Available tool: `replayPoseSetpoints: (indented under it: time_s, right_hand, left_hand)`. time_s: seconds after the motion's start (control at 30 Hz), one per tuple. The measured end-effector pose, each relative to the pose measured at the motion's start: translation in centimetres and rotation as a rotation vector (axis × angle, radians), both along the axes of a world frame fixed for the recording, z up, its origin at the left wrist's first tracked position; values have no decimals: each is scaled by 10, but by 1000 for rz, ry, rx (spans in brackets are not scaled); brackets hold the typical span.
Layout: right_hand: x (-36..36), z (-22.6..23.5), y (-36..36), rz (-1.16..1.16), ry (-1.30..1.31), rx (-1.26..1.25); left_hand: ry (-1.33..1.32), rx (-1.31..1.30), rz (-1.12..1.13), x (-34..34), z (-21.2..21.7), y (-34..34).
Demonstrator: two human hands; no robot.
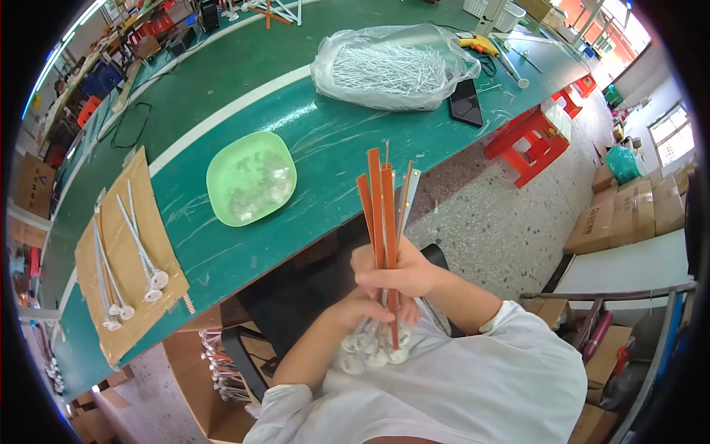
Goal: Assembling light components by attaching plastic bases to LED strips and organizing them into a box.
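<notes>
Left hand closed round lower part of stick bundle, just above white round ends. Right hand clamped higher up, orange strips sticking out well above grip. Held off desk edge, green plate to left.

A bundle of thin orange strips stands nearly upright in front of the person's chest, off the tabletop edge, fanning slightly apart toward the top. Among them on the right side runs a pale, whitish strip of similar length, leaning a little to the right. Lower down, several white sticks with round white discs at their ends hang bunched together, the discs clustered just above the white shirt. One orange strip reaches down between the discs. How many strips the bundle holds is hard to tell, since they overlap.
</notes>
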State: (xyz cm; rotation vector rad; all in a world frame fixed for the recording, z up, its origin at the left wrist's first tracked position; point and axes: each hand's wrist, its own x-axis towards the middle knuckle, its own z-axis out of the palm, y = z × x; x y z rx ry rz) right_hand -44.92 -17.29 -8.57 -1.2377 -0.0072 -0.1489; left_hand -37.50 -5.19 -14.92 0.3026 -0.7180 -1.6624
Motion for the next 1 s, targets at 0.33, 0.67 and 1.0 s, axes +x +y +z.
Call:
replayPoseSetpoints:
  time_s: [0.33,0.67,1.0]
  right_hand:
    - [-5,-16,9,-252,-173,-125]
    - [4,-16,16,-189,144,-47]
    - [11,-29,18,-88,85,206]
  left_hand:
    - [-932,81,403,5,45,33]
    - [-308,220,230,5,15,32]
    - [-337,191,186,10,22,34]
